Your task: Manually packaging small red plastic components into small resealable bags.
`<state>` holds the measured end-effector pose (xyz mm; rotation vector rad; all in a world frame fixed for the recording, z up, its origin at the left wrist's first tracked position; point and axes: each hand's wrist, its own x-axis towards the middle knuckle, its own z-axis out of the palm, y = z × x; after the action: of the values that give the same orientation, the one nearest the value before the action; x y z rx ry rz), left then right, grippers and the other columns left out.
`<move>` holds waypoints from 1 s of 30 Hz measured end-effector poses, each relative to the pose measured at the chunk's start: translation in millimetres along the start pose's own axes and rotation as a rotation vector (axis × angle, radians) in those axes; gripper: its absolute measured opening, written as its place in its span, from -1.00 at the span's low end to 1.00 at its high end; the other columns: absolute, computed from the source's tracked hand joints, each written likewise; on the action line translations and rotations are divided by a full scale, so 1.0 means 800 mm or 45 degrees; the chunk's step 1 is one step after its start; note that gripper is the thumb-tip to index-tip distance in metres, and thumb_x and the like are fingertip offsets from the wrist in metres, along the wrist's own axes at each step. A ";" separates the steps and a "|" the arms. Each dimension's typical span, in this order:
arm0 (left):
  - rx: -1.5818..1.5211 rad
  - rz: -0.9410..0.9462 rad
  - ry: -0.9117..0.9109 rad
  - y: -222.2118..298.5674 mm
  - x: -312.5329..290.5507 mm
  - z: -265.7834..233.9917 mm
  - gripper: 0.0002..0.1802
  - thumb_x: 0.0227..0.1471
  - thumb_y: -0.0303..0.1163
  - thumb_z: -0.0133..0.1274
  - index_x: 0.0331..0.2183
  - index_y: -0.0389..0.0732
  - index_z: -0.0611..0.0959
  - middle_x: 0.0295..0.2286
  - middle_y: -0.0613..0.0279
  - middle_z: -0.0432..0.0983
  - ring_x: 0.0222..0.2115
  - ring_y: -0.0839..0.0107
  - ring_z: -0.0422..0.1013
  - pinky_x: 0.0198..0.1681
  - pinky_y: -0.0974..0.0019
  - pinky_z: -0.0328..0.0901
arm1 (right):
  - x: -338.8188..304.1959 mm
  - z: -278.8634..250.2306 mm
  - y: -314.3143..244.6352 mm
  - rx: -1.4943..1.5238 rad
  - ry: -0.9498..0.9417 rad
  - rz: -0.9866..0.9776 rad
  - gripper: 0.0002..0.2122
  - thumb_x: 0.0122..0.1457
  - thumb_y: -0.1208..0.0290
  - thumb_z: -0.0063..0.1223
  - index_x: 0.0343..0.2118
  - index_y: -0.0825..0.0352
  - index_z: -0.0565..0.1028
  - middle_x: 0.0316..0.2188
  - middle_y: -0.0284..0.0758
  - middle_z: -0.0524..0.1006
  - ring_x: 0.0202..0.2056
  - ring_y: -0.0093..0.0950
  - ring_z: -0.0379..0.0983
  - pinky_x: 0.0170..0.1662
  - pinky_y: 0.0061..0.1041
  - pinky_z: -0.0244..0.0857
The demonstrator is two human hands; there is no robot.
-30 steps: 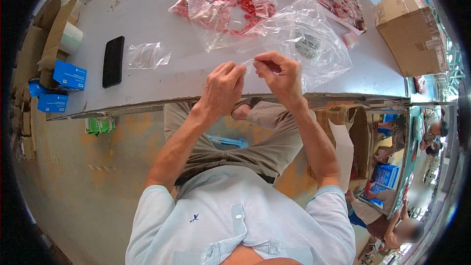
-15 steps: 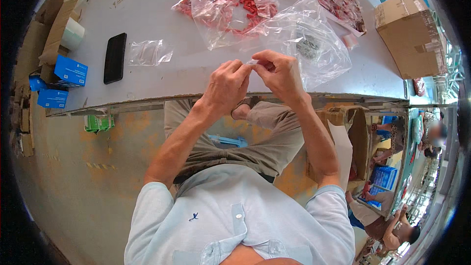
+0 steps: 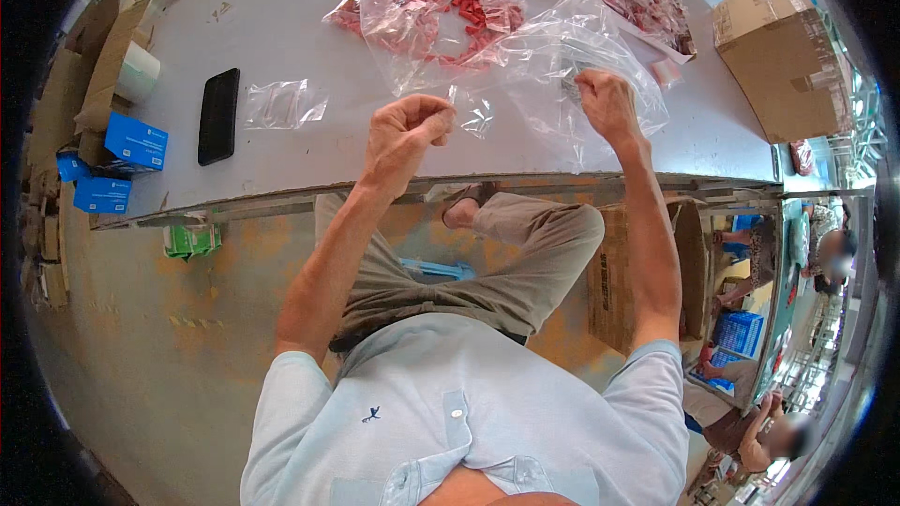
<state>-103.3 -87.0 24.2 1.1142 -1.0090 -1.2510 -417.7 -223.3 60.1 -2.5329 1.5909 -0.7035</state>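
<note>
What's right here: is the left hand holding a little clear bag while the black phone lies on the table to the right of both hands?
Not quite. The black phone lies on the table to the left of both the left hand and the right hand, as the head view shows. The left hand is holding a little clear bag.

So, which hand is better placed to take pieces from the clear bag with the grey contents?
Probably the right hand: its fingers are at the clear bag, beside the grey contents. The left hand is farther away and seems to pinch a small clear packet.
</note>
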 end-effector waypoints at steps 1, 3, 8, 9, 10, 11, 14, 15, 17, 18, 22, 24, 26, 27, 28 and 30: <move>-0.065 -0.018 -0.006 0.001 0.000 -0.002 -0.86 0.20 -0.49 0.21 -0.21 -0.33 0.74 -0.40 0.25 0.64 -0.42 0.54 0.51 -0.32 0.45 0.43 | 0.014 0.009 0.008 -0.146 -0.124 0.071 -0.79 0.22 0.38 0.09 -0.21 0.36 0.68 -0.31 -0.06 0.67 -0.23 -0.06 0.62 -0.08 -0.19 0.46; -0.129 -0.038 -0.026 0.003 0.001 -0.001 -0.85 0.20 -0.47 0.22 -0.20 -0.32 0.73 -0.39 0.24 0.64 -0.41 0.54 0.50 -0.30 0.45 0.43 | 0.030 0.024 0.025 -0.296 -0.244 0.154 -0.77 0.21 0.33 0.10 -0.22 0.34 0.69 -0.28 -0.04 0.67 -0.18 0.00 0.59 -0.03 -0.14 0.43; -0.180 -0.030 -0.035 0.005 -0.001 -0.003 -0.85 0.20 -0.46 0.22 -0.20 -0.31 0.73 -0.39 0.26 0.63 -0.42 0.54 0.49 -0.30 0.45 0.42 | 0.051 0.032 0.028 -0.143 -0.475 0.131 -0.77 0.06 0.33 0.12 -0.28 0.35 0.66 -0.35 -0.03 0.65 -0.21 -0.05 0.59 -0.05 -0.09 0.42; -0.179 -0.032 -0.034 0.003 -0.001 -0.004 -0.85 0.20 -0.46 0.22 -0.20 -0.31 0.73 -0.39 0.26 0.63 -0.42 0.54 0.49 -0.30 0.45 0.42 | 0.052 0.038 0.037 -0.141 -0.477 0.132 -0.77 0.06 0.33 0.12 -0.28 0.35 0.66 -0.35 -0.03 0.65 -0.21 -0.05 0.59 -0.05 -0.09 0.42; -0.132 -0.006 -0.024 0.002 0.000 -0.002 -0.86 0.20 -0.47 0.22 -0.20 -0.31 0.72 -0.40 0.26 0.63 -0.42 0.54 0.49 -0.30 0.46 0.41 | 0.051 0.045 0.054 -0.081 -0.395 0.090 -0.75 0.05 0.28 0.14 -0.30 0.34 0.67 -0.40 -0.05 0.65 -0.27 -0.06 0.60 -0.10 -0.14 0.43; -0.083 0.021 -0.007 0.001 0.000 -0.002 -0.86 0.20 -0.48 0.21 -0.20 -0.31 0.72 -0.40 0.26 0.62 -0.42 0.54 0.48 -0.30 0.46 0.41 | 0.050 0.049 0.059 -0.019 -0.315 0.042 -0.73 0.04 0.24 0.16 -0.32 0.33 0.69 -0.46 -0.06 0.65 -0.33 -0.07 0.61 -0.15 -0.19 0.44; 0.056 0.044 0.019 -0.003 0.001 0.003 -0.87 0.20 -0.51 0.20 -0.20 -0.31 0.72 -0.40 0.27 0.62 -0.42 0.56 0.48 -0.30 0.46 0.40 | 0.042 0.049 0.068 -0.055 -0.131 -0.027 -0.75 0.04 0.28 0.18 -0.29 0.31 0.69 -0.45 -0.12 0.67 -0.37 -0.22 0.64 -0.21 -0.26 0.47; 0.045 0.045 0.008 -0.002 0.000 0.005 -0.87 0.20 -0.51 0.20 -0.20 -0.31 0.72 -0.40 0.27 0.62 -0.42 0.56 0.48 -0.30 0.46 0.40 | 0.040 0.049 0.070 -0.069 -0.129 -0.020 -0.75 0.04 0.28 0.18 -0.29 0.31 0.69 -0.45 -0.12 0.67 -0.37 -0.22 0.64 -0.21 -0.26 0.47; 0.234 0.081 0.048 0.001 -0.003 0.006 -0.88 0.20 -0.54 0.18 -0.21 -0.32 0.72 -0.41 0.29 0.63 -0.41 0.58 0.49 -0.30 0.47 0.41 | 0.037 0.051 0.061 0.056 -0.086 0.139 -0.78 0.05 0.32 0.20 -0.26 0.29 0.68 -0.48 -0.19 0.66 -0.43 -0.38 0.61 -0.30 -0.33 0.45; 0.227 0.082 0.040 -0.002 -0.004 0.005 -0.88 0.20 -0.54 0.18 -0.21 -0.32 0.72 -0.41 0.29 0.63 -0.41 0.58 0.49 -0.30 0.47 0.41 | 0.032 0.047 0.054 0.206 -0.106 0.225 -0.78 0.08 0.37 0.22 -0.21 0.28 0.66 -0.50 -0.30 0.63 -0.47 -0.51 0.54 -0.38 -0.44 0.40; 0.329 0.151 0.061 -0.006 -0.005 0.010 -0.89 0.18 -0.53 0.19 -0.23 -0.31 0.73 -0.45 0.36 0.61 -0.43 0.64 0.47 -0.32 0.49 0.39 | 0.024 0.038 0.054 0.468 -0.082 0.426 -0.79 0.11 0.39 0.22 -0.18 0.27 0.66 -0.49 -0.38 0.61 -0.47 -0.57 0.50 -0.37 -0.51 0.38; 0.345 0.178 0.071 -0.007 -0.004 0.013 -0.90 0.17 -0.51 0.21 -0.26 -0.31 0.74 -0.48 0.41 0.59 -0.46 0.68 0.44 -0.34 0.51 0.36 | 0.019 0.035 0.066 0.834 -0.050 0.525 -0.79 0.13 0.43 0.22 -0.17 0.26 0.66 -0.48 -0.43 0.59 -0.45 -0.62 0.47 -0.35 -0.57 0.36; 0.343 0.173 0.075 -0.010 -0.004 0.011 -0.90 0.17 -0.52 0.21 -0.26 -0.31 0.74 -0.48 0.41 0.59 -0.46 0.68 0.44 -0.34 0.51 0.37 | 0.021 0.023 0.054 0.906 -0.153 0.532 -0.80 0.12 0.43 0.20 -0.18 0.28 0.67 -0.46 -0.34 0.63 -0.42 -0.52 0.55 -0.30 -0.48 0.42; 0.345 0.173 0.075 -0.010 -0.004 0.011 -0.90 0.17 -0.52 0.21 -0.26 -0.31 0.74 -0.48 0.41 0.59 -0.46 0.68 0.44 -0.34 0.51 0.37 | 0.022 0.018 0.047 0.976 -0.254 0.539 -0.80 0.12 0.43 0.19 -0.19 0.30 0.68 -0.45 -0.24 0.67 -0.39 -0.42 0.62 -0.26 -0.39 0.47; 0.343 0.176 0.070 -0.010 -0.004 0.014 -0.90 0.17 -0.52 0.21 -0.26 -0.31 0.74 -0.48 0.41 0.59 -0.45 0.68 0.45 -0.33 0.51 0.37 | 0.022 0.017 0.045 0.974 -0.249 0.543 -0.80 0.12 0.43 0.19 -0.19 0.30 0.68 -0.45 -0.24 0.67 -0.39 -0.42 0.62 -0.26 -0.39 0.47; 0.342 0.181 0.059 -0.010 -0.004 0.017 -0.90 0.17 -0.52 0.21 -0.26 -0.31 0.74 -0.48 0.40 0.60 -0.45 0.67 0.45 -0.33 0.50 0.37 | 0.024 0.017 0.039 0.236 0.114 0.286 -0.81 0.13 0.38 0.17 -0.24 0.29 0.69 -0.42 -0.18 0.68 -0.36 -0.28 0.64 -0.20 -0.31 0.49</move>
<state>-118.0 -85.0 18.9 1.2465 -1.2246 -0.9921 -431.5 -256.7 45.0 -2.1804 1.7139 -0.9002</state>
